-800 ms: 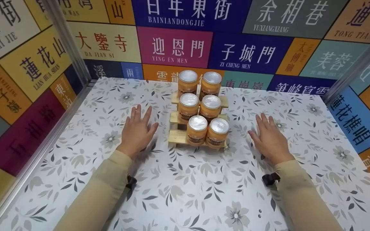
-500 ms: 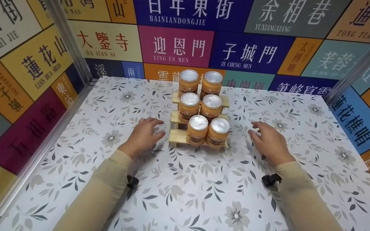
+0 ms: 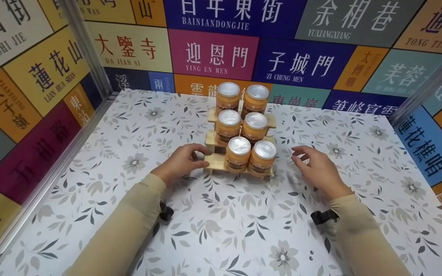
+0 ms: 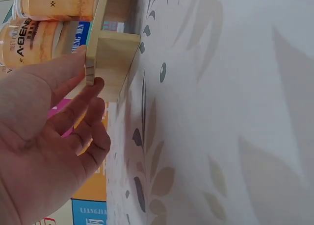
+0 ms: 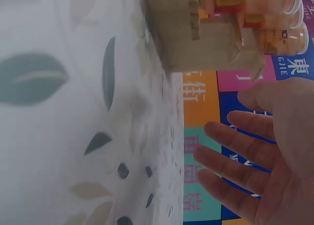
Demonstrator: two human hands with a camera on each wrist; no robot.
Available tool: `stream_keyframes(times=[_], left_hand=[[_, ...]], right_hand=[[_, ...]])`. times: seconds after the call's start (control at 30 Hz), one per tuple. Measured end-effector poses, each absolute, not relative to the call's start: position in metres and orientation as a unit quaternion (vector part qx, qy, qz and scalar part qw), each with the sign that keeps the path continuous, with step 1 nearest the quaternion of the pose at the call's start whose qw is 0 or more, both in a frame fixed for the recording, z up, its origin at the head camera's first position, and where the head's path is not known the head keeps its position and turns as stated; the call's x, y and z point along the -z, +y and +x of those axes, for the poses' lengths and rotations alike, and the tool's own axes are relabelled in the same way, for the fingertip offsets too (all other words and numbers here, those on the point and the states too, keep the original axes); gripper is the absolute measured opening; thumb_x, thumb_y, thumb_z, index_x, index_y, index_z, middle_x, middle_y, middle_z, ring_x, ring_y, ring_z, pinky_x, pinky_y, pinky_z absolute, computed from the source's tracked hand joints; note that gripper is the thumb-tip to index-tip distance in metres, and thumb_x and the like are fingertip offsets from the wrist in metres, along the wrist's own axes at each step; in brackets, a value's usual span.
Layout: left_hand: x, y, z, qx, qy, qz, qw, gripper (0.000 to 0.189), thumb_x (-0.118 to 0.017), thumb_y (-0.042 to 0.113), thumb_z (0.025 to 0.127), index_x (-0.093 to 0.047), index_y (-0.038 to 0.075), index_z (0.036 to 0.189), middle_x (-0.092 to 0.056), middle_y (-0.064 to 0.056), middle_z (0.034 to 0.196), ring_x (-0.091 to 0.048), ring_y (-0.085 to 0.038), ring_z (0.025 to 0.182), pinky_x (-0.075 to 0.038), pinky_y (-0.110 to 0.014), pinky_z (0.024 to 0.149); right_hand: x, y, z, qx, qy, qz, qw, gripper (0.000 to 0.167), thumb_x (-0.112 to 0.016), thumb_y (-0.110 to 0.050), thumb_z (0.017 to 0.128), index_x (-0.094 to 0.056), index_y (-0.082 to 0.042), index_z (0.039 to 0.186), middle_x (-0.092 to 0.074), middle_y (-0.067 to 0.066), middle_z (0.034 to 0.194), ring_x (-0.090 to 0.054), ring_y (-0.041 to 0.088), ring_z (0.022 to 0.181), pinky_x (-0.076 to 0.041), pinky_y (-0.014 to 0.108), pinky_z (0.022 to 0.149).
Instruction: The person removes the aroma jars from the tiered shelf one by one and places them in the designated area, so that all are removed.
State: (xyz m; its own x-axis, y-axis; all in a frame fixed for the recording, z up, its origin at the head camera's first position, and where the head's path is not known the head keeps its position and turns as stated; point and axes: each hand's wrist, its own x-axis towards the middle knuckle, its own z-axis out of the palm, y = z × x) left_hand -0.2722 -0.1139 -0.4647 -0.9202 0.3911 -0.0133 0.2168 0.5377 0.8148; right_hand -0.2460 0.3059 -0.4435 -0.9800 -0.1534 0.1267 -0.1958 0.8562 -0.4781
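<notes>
- White with grey leaves and flowers, the surface (image 3: 213, 230) reaches back to the walls (image 3: 213, 55). Its rear edge runs behind the stand; its left edge follows a side wall.
- Room to move lies in front of the stand and on both sides of it, beyond each hand. A gap of patterned surface separates the stand from the right hand.
- Pale wood forms the three-step stand (image 3: 215, 161), placed toward the back, between the two hands.
- Six orange jars (image 3: 239, 156) with silvery lids stand upright on it, two to a step. The front pair sits side by side toward the right, so bare wood shows at the left of the lowest step.
- Colourful panels with Chinese characters cover the walls, and see-through posts (image 3: 90, 53) mark the rear corners.
- Tan sleeves (image 3: 123, 226) enter from the near edge, with a dark wrist strap (image 3: 324, 217) showing at the right.
- Left hand (image 3: 178, 164): thumb and forefinger pinch the left end of the lowest step; the other fingers curl below.
- Right hand (image 3: 317, 170): fingers slightly bent and parted, thumb toward the stand but short of touching it.
</notes>
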Motion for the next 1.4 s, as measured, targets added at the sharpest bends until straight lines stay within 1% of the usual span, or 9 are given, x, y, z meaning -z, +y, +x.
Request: stream_keyframes(times=[0.13, 0.27, 0.33, 0.5, 0.7, 0.87, 1.1, 1.23, 1.4], left_hand=[[0.465, -0.112, -0.275, -0.466, 0.863, 0.166, 0.102, 0.032, -0.079, 0.020, 0.093, -0.072, 0.016, 0.124, -0.072, -0.005, 0.114, -0.056, -0.016, 0.079, -0.045, -0.029, 0.070], [0.462, -0.111, -0.277, -0.469, 0.862, 0.158, 0.111, 0.033, -0.079, 0.022, 0.093, -0.072, 0.018, 0.124, -0.072, -0.005, 0.113, -0.055, -0.015, 0.078, -0.045, -0.029, 0.068], [0.461, -0.110, -0.278, -0.467, 0.863, 0.150, 0.118, 0.033, -0.079, 0.021, 0.092, -0.072, 0.018, 0.124, -0.072, -0.006, 0.109, -0.054, -0.016, 0.077, -0.045, -0.030, 0.068], [0.456, -0.109, -0.279, -0.462, 0.867, 0.138, 0.127, 0.033, -0.080, 0.018, 0.091, -0.073, 0.016, 0.123, -0.072, -0.007, 0.111, -0.053, -0.017, 0.076, -0.044, -0.029, 0.065], [0.456, -0.109, -0.278, -0.457, 0.870, 0.131, 0.129, 0.033, -0.081, 0.018, 0.090, -0.074, 0.016, 0.123, -0.072, -0.003, 0.118, -0.054, -0.017, 0.078, -0.045, -0.029, 0.067], [0.457, -0.109, -0.279, -0.442, 0.879, 0.134, 0.122, 0.032, -0.082, 0.019, 0.090, -0.074, 0.017, 0.121, -0.072, 0.000, 0.118, -0.053, -0.017, 0.080, -0.044, -0.031, 0.070], [0.460, -0.110, -0.278, -0.438, 0.881, 0.131, 0.119, 0.031, -0.082, 0.020, 0.089, -0.075, 0.018, 0.120, -0.072, 0.002, 0.122, -0.055, -0.017, 0.086, -0.044, -0.032, 0.077], [0.461, -0.110, -0.277, -0.442, 0.879, 0.131, 0.121, 0.033, -0.082, 0.020, 0.089, -0.075, 0.019, 0.121, -0.072, 0.003, 0.123, -0.055, -0.017, 0.086, -0.045, -0.032, 0.077], [0.460, -0.112, -0.278, -0.449, 0.877, 0.124, 0.119, 0.033, -0.083, 0.019, 0.088, -0.075, 0.020, 0.121, -0.072, 0.004, 0.122, -0.055, -0.017, 0.085, -0.045, -0.032, 0.076]], right_hand=[[0.439, 0.302, -0.248, -0.283, -0.953, 0.103, 0.042, 0.037, -0.058, -0.032, 0.105, -0.063, -0.013, 0.137, -0.071, 0.009, 0.127, -0.067, 0.029, 0.108, -0.053, 0.046, 0.089], [0.436, 0.297, -0.249, -0.306, -0.945, 0.109, 0.042, 0.037, -0.058, -0.031, 0.105, -0.063, -0.012, 0.137, -0.070, 0.010, 0.128, -0.066, 0.029, 0.112, -0.053, 0.046, 0.091], [0.434, 0.295, -0.250, -0.314, -0.942, 0.110, 0.041, 0.037, -0.058, -0.032, 0.106, -0.062, -0.012, 0.137, -0.070, 0.010, 0.128, -0.066, 0.029, 0.113, -0.052, 0.046, 0.091], [0.429, 0.290, -0.253, -0.329, -0.937, 0.107, 0.043, 0.037, -0.058, -0.032, 0.106, -0.063, -0.014, 0.137, -0.070, 0.008, 0.128, -0.065, 0.027, 0.113, -0.051, 0.044, 0.091], [0.422, 0.283, -0.257, -0.349, -0.930, 0.109, 0.047, 0.037, -0.057, -0.032, 0.106, -0.063, -0.014, 0.138, -0.070, 0.008, 0.128, -0.065, 0.025, 0.112, -0.050, 0.042, 0.090], [0.416, 0.275, -0.261, -0.361, -0.924, 0.110, 0.059, 0.036, -0.058, -0.030, 0.106, -0.062, -0.014, 0.139, -0.070, 0.007, 0.128, -0.064, 0.025, 0.114, -0.050, 0.039, 0.089], [0.408, 0.266, -0.270, -0.383, -0.914, 0.108, 0.073, 0.033, -0.059, -0.026, 0.105, -0.063, -0.014, 0.136, -0.070, 0.007, 0.128, -0.063, 0.023, 0.113, -0.049, 0.036, 0.087], [0.404, 0.261, -0.276, -0.386, -0.914, 0.101, 0.078, 0.033, -0.061, -0.025, 0.104, -0.064, -0.014, 0.136, -0.069, 0.006, 0.129, -0.064, 0.022, 0.111, -0.050, 0.036, 0.086], [0.396, 0.254, -0.283, -0.401, -0.908, 0.090, 0.081, 0.034, -0.063, -0.027, 0.103, -0.064, -0.015, 0.135, -0.068, 0.005, 0.128, -0.063, 0.021, 0.110, -0.051, 0.036, 0.086]])
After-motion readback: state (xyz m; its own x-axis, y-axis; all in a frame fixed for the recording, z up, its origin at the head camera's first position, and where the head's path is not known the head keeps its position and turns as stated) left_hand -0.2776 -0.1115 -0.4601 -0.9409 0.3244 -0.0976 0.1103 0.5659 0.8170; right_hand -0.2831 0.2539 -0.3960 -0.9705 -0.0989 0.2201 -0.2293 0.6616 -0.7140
